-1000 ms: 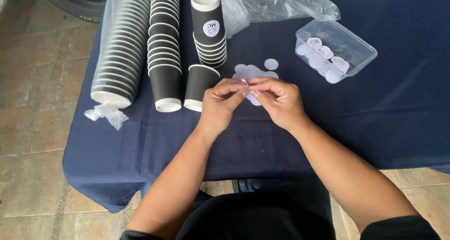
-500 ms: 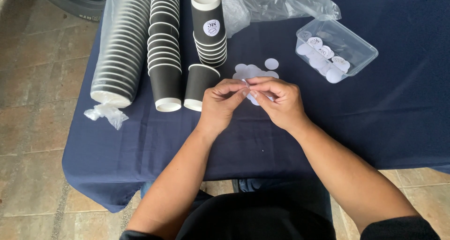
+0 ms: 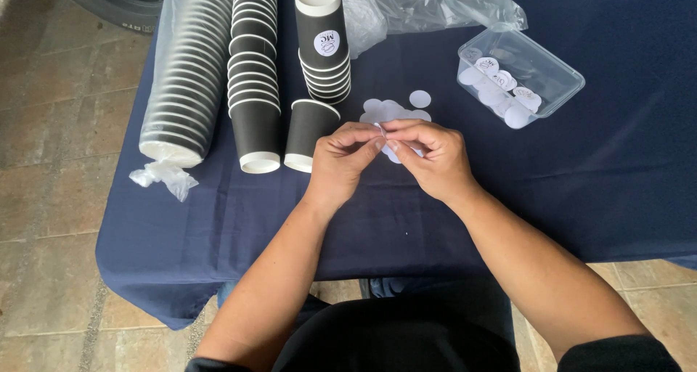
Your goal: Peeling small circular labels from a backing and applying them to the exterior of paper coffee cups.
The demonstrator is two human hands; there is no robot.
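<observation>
My left hand [image 3: 341,161] and my right hand [image 3: 430,158] meet over the dark blue tablecloth [image 3: 435,219], fingertips pinched together on a small round white sticker [image 3: 392,152]. Just beyond the fingers lies a small heap of white sticker discs [image 3: 396,111]. A single upside-down black paper cup [image 3: 308,134] stands right beside my left hand. Behind it rises an upright stack of black cups [image 3: 324,42] whose top cup bears a round white sticker.
Two long stacks of upside-down black cups [image 3: 254,74], one in a plastic sleeve [image 3: 185,82], stand at the left. A clear plastic tub [image 3: 519,74] with round stickers sits at the right. Crumpled clear plastic [image 3: 428,5] lies behind. Tiled floor lies to the left.
Both hands stay in place over the cloth; only the fingertips shift slightly on the sticker.
</observation>
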